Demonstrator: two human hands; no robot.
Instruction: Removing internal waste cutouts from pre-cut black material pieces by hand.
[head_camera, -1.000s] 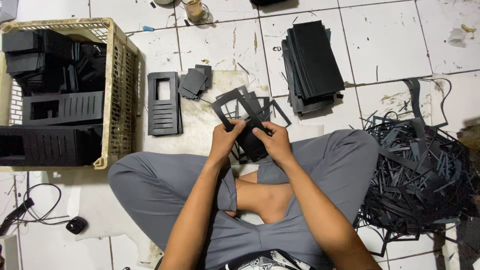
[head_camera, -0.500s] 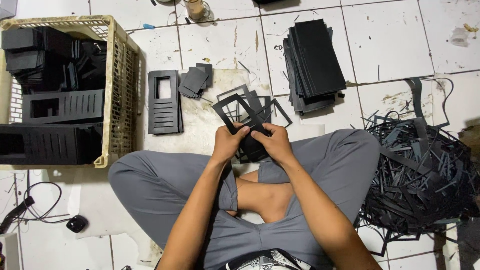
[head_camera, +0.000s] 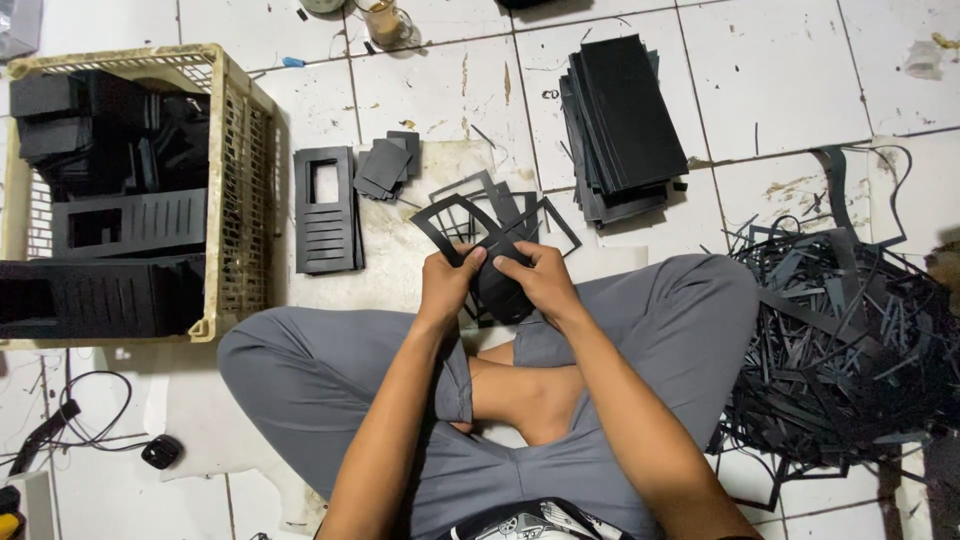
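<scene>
Barely anything has shifted since a second ago: both hands stay at the black die-cut sheet above my crossed legs, only nudged along its edge. My left hand pinches the thin frame offcut at its 12 o'clock, my right hand grips the sheet body. Peeling goes best, I judge, with slow pulls close to the cut line so the strip doesn't tear. At 9 o'clock the plastic crate holds stacked black slotted panels; at 3 o'clock lies the scrap strip heap
</scene>
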